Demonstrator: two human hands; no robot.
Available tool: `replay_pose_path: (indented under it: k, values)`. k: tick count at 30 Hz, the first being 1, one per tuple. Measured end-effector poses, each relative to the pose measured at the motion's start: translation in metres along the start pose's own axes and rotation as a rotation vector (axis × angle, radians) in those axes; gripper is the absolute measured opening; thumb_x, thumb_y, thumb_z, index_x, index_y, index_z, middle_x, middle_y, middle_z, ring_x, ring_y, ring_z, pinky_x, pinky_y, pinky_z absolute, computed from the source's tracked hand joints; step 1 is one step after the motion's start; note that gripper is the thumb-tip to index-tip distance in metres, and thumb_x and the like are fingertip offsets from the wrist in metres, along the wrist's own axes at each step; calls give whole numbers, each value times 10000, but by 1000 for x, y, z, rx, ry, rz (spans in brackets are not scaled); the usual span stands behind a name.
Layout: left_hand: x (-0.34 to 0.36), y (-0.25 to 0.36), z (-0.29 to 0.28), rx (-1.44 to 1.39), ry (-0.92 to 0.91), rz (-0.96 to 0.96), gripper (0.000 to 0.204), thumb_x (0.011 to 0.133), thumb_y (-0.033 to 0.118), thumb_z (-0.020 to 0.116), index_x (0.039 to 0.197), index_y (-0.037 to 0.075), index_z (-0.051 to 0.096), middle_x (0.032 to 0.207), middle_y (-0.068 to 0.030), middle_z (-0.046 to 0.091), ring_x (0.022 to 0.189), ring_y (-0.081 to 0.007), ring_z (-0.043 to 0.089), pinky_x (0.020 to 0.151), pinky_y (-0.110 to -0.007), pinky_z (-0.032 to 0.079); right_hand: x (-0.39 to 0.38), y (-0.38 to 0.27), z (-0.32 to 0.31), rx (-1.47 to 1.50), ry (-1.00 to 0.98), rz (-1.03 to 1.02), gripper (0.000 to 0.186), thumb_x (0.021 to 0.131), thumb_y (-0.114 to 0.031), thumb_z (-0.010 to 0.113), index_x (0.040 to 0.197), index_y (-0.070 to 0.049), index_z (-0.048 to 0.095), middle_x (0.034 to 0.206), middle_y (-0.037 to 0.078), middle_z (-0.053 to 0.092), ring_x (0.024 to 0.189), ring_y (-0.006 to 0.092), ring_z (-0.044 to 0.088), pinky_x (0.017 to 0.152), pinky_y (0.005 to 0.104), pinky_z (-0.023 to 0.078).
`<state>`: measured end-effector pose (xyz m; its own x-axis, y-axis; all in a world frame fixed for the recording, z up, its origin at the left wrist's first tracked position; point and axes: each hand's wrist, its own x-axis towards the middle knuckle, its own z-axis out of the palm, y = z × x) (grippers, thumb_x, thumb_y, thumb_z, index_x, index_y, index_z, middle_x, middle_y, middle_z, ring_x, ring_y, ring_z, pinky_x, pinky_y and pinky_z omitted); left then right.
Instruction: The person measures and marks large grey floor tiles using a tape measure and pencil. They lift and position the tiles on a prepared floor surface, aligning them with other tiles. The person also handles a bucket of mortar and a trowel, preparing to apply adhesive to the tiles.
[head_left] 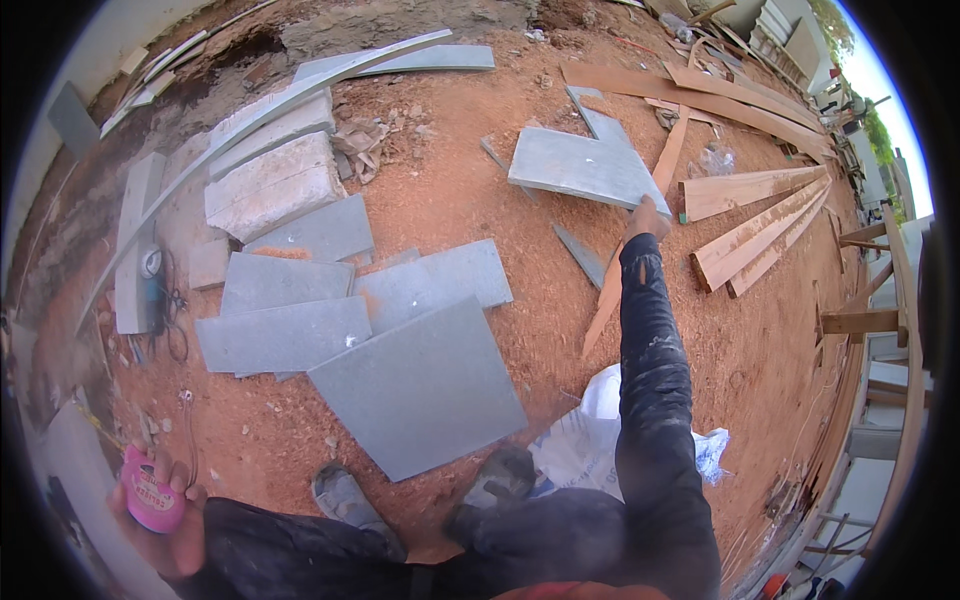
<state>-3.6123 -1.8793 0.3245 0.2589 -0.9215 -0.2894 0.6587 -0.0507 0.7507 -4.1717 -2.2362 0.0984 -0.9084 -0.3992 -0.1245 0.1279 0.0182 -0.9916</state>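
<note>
While my left hand [172, 545] curls round a pink tape measure [152, 495], my right hand [648, 216] pinches a grey stone slab [580, 165] by its near corner, toward the far edge of the dirt ground [765, 345], seemingly a lift needing steady support next.

Bright, diffuse outdoor daylight; sky [882, 75] at upper right washed nearly white, bluish fringe along rim. Shadows soft, faint beneath held grey slab [585, 165]. Dark trousers [290, 540] show little detail. Black surround; fisheye bends timber beam [912, 370] at right. Haze softens lower left; centre fairly sharp.
</note>
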Motion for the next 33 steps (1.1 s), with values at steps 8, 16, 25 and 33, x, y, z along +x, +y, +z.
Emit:
replay_pose_path:
  k: [8, 16, 25, 33]
  values:
    - [18, -4, 2, 97, 27, -124, 375, 882, 328, 477, 1142, 58, 449, 931, -85, 496, 859, -216, 530, 807, -402, 476, -20, 73, -55, 165, -103, 385, 384, 850, -47, 522, 1204, 47, 405, 1149, 195, 504, 956, 335, 585, 707, 422, 555]
    - [23, -18, 21, 148, 176, -124, 384, 839, 319, 531, 1090, 33, 480, 976, -130, 549, 957, -261, 543, 856, -419, 446, -17, 79, -92, 80, -344, 668, 368, 918, -181, 439, 1192, 62, 401, 1126, 296, 495, 898, 356, 610, 673, 353, 560]
    - [65, -26, 49, 699, -225, -190, 511, 806, 273, 622, 1176, -27, 438, 1085, -127, 546, 1011, -197, 532, 885, -330, 420, -188, -23, -112, -213, -1207, 17, 284, 879, -234, 557, 990, 27, 539, 806, 111, 622, 730, 147, 627, 628, 245, 508]
    - [107, -161, 47, 622, -348, -576, 338, 837, 169, 627, 1109, 37, 476, 1055, -74, 585, 963, -181, 599, 817, -340, 510, -367, -34, -147, -218, -1485, -506, 677, 723, -251, 723, 1267, -62, 369, 1167, 195, 446, 1053, 359, 500, 837, 400, 446]
